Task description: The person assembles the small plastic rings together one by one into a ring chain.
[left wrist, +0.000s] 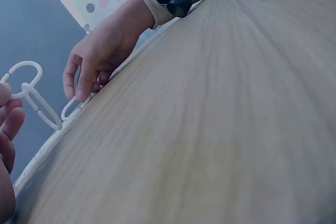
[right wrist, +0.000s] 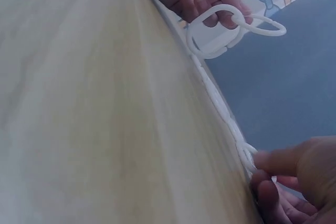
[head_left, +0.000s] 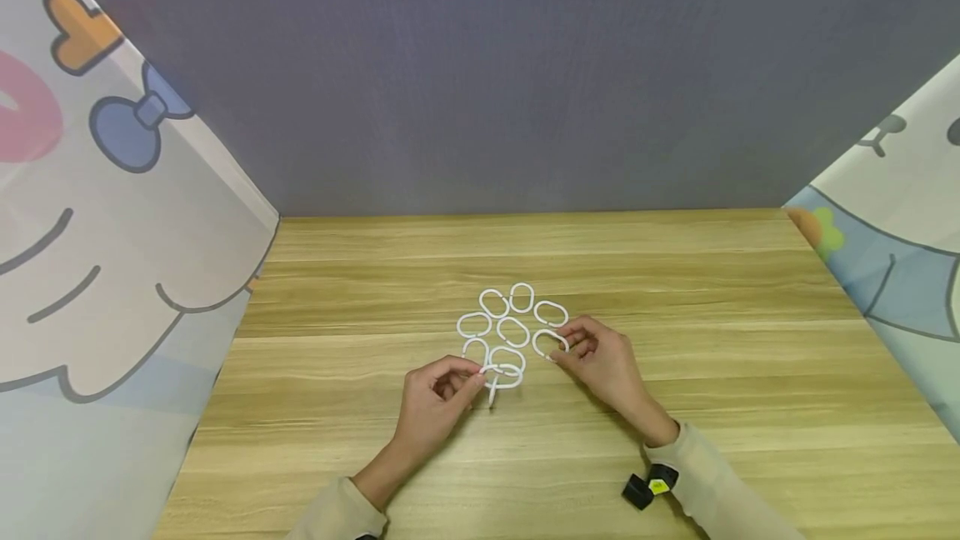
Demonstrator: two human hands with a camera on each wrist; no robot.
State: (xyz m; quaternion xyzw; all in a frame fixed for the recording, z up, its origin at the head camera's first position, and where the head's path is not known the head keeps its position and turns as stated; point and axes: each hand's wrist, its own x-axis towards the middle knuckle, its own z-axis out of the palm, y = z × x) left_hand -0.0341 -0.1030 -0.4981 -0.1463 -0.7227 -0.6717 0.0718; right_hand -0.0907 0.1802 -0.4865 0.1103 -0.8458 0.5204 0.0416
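In the head view my left hand [head_left: 431, 407] pinches a white oval plastic ring [head_left: 507, 387] between thumb and index finger, over the near edge of a cluster of similar rings. A second ring [head_left: 492, 392] hangs linked through it; the left wrist view shows the small gap in the hanging ring [left wrist: 44, 106]. To the right of the cluster, my right hand [head_left: 611, 365] pinches another white ring [head_left: 535, 345] at its right side, low at the tabletop. In the right wrist view the linked pair, with its upper ring [right wrist: 265, 32], hangs above the table.
Several loose white rings, such as the far one [head_left: 512, 298], lie flat between and beyond the hands on the wooden table [head_left: 690, 273]. A grey panel [head_left: 525, 82] stands along the back. Cartoon-printed panels [head_left: 202, 223] flank the table. A black camera [head_left: 639, 492] sits at the right wrist.
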